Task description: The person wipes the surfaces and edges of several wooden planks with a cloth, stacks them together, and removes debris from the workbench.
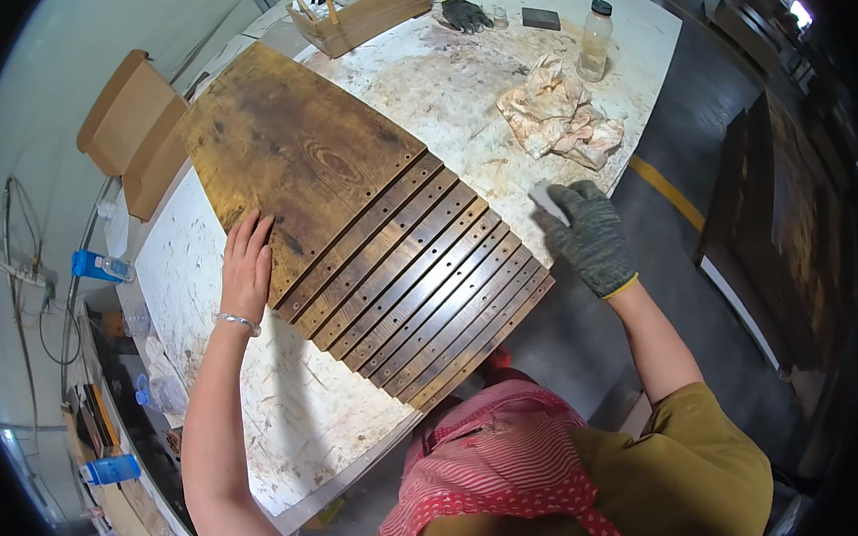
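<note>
A stack of brown wooden boards [314, 147] lies on the table, fanned in steps so that each lower board's edge shows toward me. Rows of small dark holes run along those edges. My left hand [247, 264], bare with a bracelet at the wrist, rests on the left edge of the top board, fingers stretched out. Off the right side of the stack is my right hand [589, 239], in a grey-green knit glove with a yellow cuff. It grips a small light grey flat piece [549, 205] between thumb and fingers; the piece's exact kind cannot be made out.
On the stained white table [448, 90] lie a crumpled, stained cloth [559, 118], a dark-lidded jar [595, 42], a dark block [540, 18] and a dark glove [466, 14]. A cardboard box [365, 16] stands at the back. Dark boards [781, 237] are stacked at right.
</note>
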`<move>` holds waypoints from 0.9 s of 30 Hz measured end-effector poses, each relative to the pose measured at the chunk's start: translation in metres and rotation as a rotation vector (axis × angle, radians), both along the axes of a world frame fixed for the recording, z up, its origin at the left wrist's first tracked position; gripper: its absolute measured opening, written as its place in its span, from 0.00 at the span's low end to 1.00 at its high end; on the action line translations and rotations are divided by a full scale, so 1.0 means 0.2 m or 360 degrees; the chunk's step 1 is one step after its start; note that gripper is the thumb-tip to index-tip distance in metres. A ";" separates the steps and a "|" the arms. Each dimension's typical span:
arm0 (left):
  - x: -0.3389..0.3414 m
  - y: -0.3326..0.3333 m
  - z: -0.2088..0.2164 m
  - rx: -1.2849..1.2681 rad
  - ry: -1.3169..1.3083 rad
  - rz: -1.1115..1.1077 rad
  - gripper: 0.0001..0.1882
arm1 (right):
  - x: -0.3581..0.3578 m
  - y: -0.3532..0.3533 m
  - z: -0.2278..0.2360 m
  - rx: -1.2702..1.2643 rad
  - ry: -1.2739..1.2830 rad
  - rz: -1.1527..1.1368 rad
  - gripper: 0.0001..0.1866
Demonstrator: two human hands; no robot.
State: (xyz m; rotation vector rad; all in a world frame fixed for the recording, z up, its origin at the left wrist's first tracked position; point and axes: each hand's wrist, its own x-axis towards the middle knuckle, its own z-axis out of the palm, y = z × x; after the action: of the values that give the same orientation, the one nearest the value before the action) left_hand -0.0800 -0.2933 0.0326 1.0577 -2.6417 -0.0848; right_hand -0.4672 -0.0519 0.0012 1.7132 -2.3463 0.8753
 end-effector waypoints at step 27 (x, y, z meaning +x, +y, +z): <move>-0.01 0.03 0.03 0.0028 -0.0102 0.0090 0.22 | 0.31 -0.15 0.02 -0.0067 0.0321 0.0646 0.17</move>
State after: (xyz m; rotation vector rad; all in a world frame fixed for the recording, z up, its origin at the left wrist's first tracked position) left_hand -0.0823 -0.2870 0.0385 1.1589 -2.6699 -0.0629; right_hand -0.4058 -0.0828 0.0049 2.1861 -1.8732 0.7495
